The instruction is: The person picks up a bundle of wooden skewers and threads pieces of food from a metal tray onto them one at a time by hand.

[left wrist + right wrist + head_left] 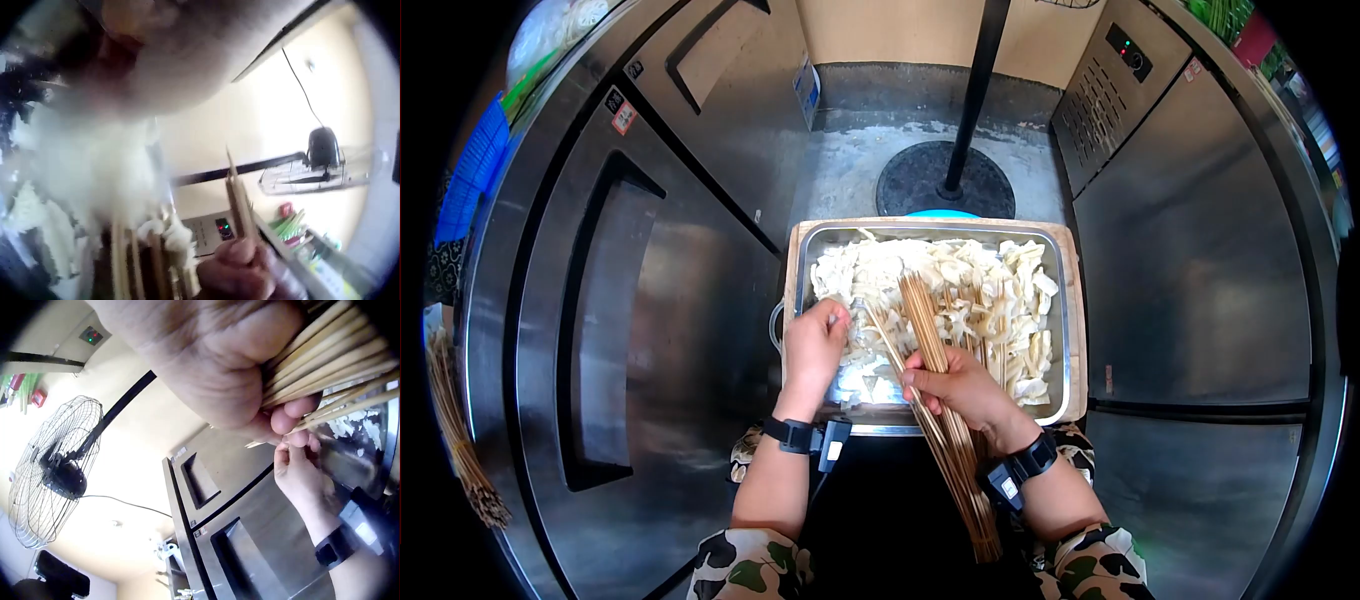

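Two bare hands work over a shallow rectangular silver metal tray, which rests on a pale wooden board, probably so that it sits steady and within reach. The right hand is closed around a bundle of thin tan wooden skewers, far ends over the tray and near ends trailing past its near rim; gripping it partway along seems to keep the sticks together. A few skewers fan out to the left, perhaps to present their tips to the left hand. That hand hovers above the tray's left side with its fingers curled narrow; whether it pinches anything cannot be told. Pale, floppy strips fill most of the tray, heaped along the far and right sides, while bare metal shows near left. More sticks lie among them right of the bundle; whether they are threaded is unclear.
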